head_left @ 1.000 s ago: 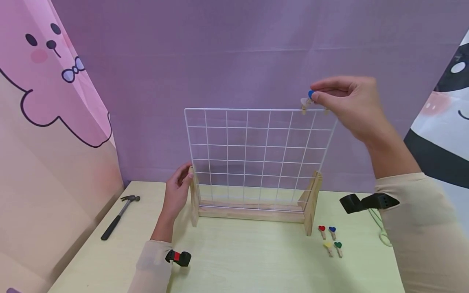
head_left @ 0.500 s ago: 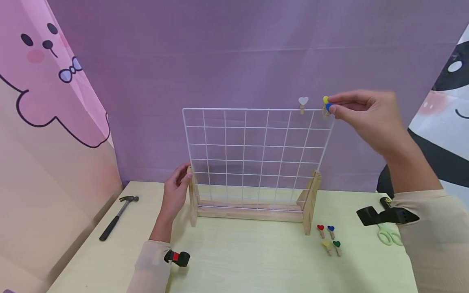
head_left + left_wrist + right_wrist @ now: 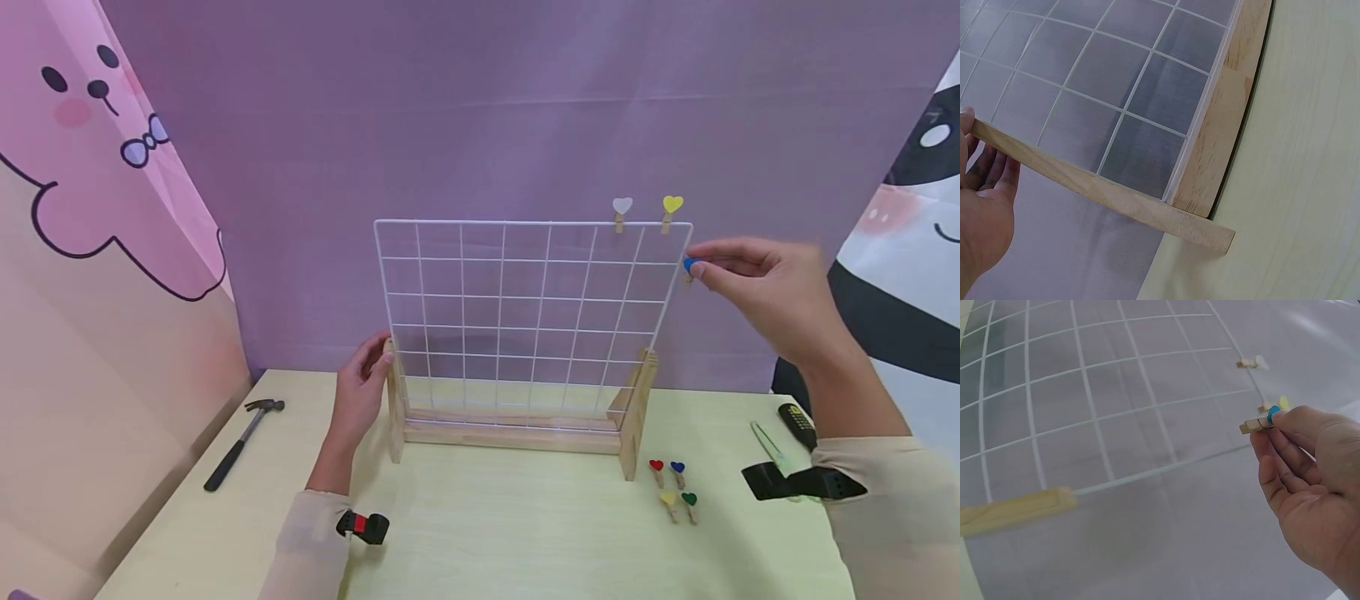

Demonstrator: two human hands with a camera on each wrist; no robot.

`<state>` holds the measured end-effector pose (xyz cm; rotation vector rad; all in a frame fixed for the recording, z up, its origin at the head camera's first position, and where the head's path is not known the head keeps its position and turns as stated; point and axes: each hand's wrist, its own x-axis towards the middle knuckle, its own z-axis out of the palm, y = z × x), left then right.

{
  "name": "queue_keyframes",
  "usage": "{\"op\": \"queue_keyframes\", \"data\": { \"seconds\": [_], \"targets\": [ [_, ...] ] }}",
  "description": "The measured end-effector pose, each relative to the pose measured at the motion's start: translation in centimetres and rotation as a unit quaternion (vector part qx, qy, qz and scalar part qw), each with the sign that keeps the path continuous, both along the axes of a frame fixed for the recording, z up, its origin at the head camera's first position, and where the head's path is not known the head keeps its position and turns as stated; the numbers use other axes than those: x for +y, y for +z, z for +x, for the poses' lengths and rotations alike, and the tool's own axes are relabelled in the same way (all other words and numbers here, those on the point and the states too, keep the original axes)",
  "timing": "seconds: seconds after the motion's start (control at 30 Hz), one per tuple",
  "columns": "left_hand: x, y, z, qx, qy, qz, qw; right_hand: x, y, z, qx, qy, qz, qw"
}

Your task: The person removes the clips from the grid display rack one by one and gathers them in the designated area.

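Observation:
My right hand (image 3: 780, 287) pinches a small wooden clothespin (image 3: 1257, 425) with a blue heart on it, just outside the upper right edge of a white wire grid (image 3: 506, 296). On the grid's top wire sit a clothespin with a white heart (image 3: 622, 206) and one with a yellow heart (image 3: 672, 204), near the right corner. My left hand (image 3: 362, 387) holds the top of the left upright of the wooden stand (image 3: 513, 438), thumb in front and fingers behind, as the left wrist view (image 3: 991, 194) also shows.
Several heart clothespins (image 3: 672, 492) in red, blue, yellow and green lie on the table right of the stand. A hammer (image 3: 244, 444) lies at the left. Far right are light green scissors (image 3: 768, 443), partly behind the sleeve, and a black remote-like device (image 3: 797, 425).
My right hand has moved right and down with the blue-heart clothespin, from above the top wire to beside the right edge. The yellow heart now shows fully. My left hand keeps its hold.

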<state>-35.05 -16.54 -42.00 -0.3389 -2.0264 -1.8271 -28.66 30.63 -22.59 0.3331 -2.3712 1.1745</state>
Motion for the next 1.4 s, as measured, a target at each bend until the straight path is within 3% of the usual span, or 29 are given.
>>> {"op": "queue_keyframes", "data": {
  "seconds": [0.2,0.43,0.87,1.4],
  "targets": [
    [0.1,0.0,-0.1,0.015,-0.006,-0.004,0.9999,1.3,-2.6,0.3,-0.034,-0.019,0.008,0.999],
    [0.0,0.1,-0.1,0.012,-0.003,-0.007,0.9999,2.3,-5.0,0.5,-0.037,-0.007,0.003,0.999],
    [0.0,0.1,0.0,0.009,0.002,-0.009,0.9999,4.2,-9.6,1.5,-0.07,-0.033,0.002,0.997],
    [-0.1,-0.1,-0.1,0.014,0.0,-0.012,0.9998,6.9,-17.4,2.3,-0.114,-0.029,-0.011,0.993]
  ]
}}
